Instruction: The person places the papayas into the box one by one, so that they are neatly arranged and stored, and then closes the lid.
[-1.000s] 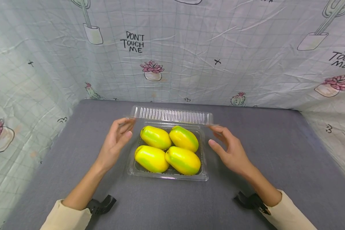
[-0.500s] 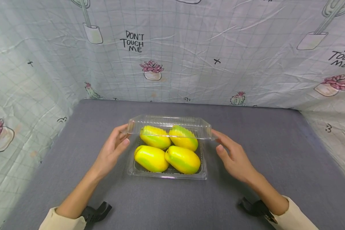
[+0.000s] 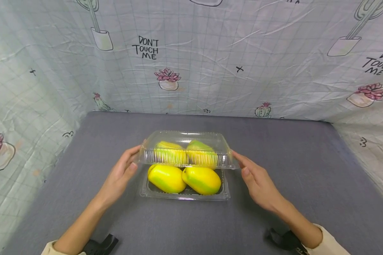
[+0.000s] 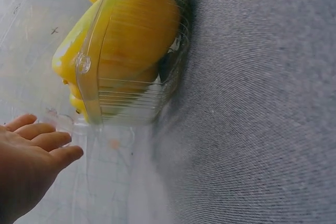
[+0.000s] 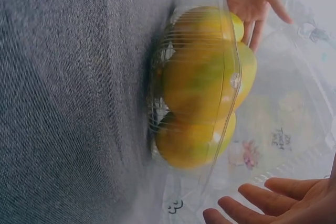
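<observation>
A transparent plastic clamshell box (image 3: 185,196) lies on the table with several yellow-green mangoes (image 3: 166,179) in its base. Its hinged lid (image 3: 191,137) is tilted partway down over the back pair, while the front pair shows uncovered. My left hand (image 3: 118,175) touches the lid's left side with extended fingers, thumb apart. On the opposite side, my right hand (image 3: 258,184) has its straight fingertips against the lid's right edge. In the left wrist view, a mango (image 4: 134,30) shows through the ribbed side wall. Neither hand curls round the lid.
Grey cloth covers the table (image 3: 191,226). A light curtain (image 3: 204,53) printed with cacti and lettering hangs behind and along both sides. Black straps (image 3: 102,244) sit at the wrists.
The lid has swung forward and down from its raised position at the back, now covering the rear mangoes. Both hands have moved toward the person along with it.
</observation>
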